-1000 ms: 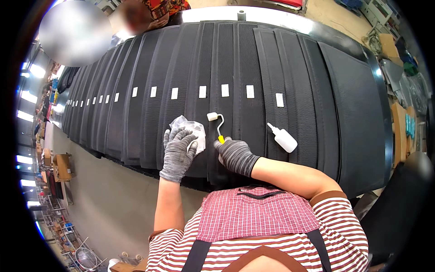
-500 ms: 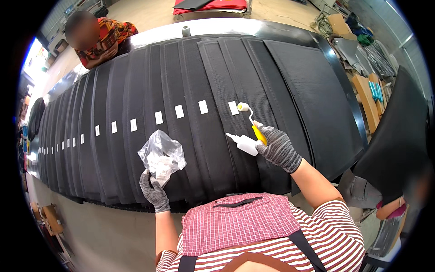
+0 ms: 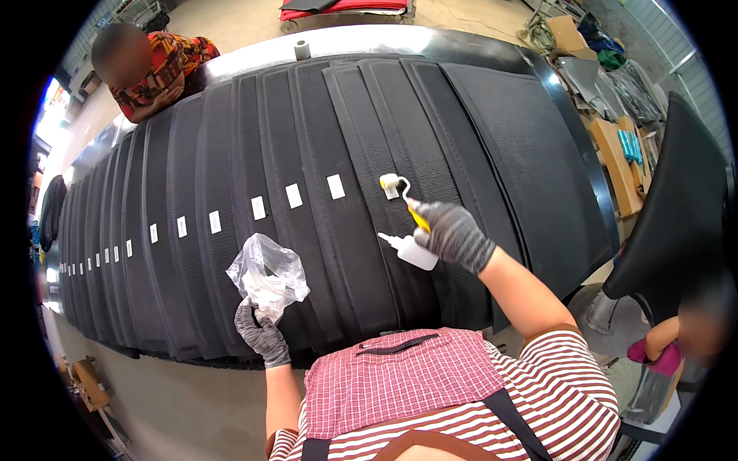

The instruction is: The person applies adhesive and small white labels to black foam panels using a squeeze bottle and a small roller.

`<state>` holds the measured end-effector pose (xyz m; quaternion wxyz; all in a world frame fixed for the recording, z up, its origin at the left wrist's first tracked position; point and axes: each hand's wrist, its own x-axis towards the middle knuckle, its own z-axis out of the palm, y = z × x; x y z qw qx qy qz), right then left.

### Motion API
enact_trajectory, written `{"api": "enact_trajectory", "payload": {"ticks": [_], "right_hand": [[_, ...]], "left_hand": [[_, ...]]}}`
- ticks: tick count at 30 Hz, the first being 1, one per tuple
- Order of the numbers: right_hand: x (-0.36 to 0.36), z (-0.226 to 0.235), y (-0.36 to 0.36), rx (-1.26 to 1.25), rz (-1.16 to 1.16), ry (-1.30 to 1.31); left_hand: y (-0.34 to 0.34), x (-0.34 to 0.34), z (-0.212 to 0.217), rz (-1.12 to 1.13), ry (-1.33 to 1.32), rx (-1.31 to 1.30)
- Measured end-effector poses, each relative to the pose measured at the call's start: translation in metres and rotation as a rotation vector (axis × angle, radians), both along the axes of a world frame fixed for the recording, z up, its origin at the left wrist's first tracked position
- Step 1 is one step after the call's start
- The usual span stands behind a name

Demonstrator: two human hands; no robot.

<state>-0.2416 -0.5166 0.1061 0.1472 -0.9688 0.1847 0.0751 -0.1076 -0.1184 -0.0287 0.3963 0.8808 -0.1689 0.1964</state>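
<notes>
Overlapping black ribbed mats lie along a long table, with a row of small white labels across them. My right hand, in a grey glove, is closed round the yellow handle of a small roller. The roller's white head lies over the rightmost label, hiding its upper part. A white squeeze bottle with a thin nozzle also sits in that hand, pointing left. Near the front edge my gloved left hand grips a clear plastic bag with whitish pieces inside.
Across the table at the far left, a person leans on the edge. A grey-green cylinder stands on the far rim. Cardboard and wrapped goods are piled to the right, beside a large black sheet and another person's arm.
My right hand has moved left, bringing the roller head from beside the rightmost label onto it. My left hand still holds the bag. The whole view has shifted slightly.
</notes>
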Motion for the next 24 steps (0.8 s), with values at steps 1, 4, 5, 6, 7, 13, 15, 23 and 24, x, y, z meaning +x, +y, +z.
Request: {"api": "enact_trajectory", "payload": {"ticks": [1, 4, 5, 6, 7, 13, 15, 23, 24], "right_hand": [[-0.010, 0.005, 0.008, -0.002, -0.011, 0.065], [-0.035, 0.025, 0.014, 0.072, 0.025, 0.013], [-0.035, 0.028, 0.015, 0.093, 0.009, -0.007], [-0.037, 0.031, 0.015, 0.110, -0.019, -0.030], [-0.035, 0.026, 0.013, 0.084, -0.016, -0.051], [0.041, 0.006, -0.019, 0.037, -0.119, -0.149], [0.028, -0.009, -0.018, 0.032, -0.044, -0.256], [-0.040, 0.034, 0.035, 0.219, 0.060, -0.292], [-0.039, 0.036, 0.044, 0.244, 0.052, -0.416]], "left_hand": [[0.001, 0.000, -0.001, 0.004, -0.008, 0.015], [0.006, -0.001, -0.003, 0.001, 0.016, 0.034], [0.008, -0.003, -0.003, 0.003, 0.023, 0.042], [0.008, -0.002, -0.003, 0.001, 0.019, 0.054], [0.006, -0.001, -0.002, -0.008, 0.011, 0.065], [-0.002, 0.003, -0.001, -0.012, 0.001, 0.033], [-0.005, 0.005, 0.001, -0.008, -0.011, 0.023], [0.008, -0.002, -0.011, 0.045, -0.093, 0.090], [0.006, 0.000, -0.008, 0.001, -0.092, 0.080]]}}
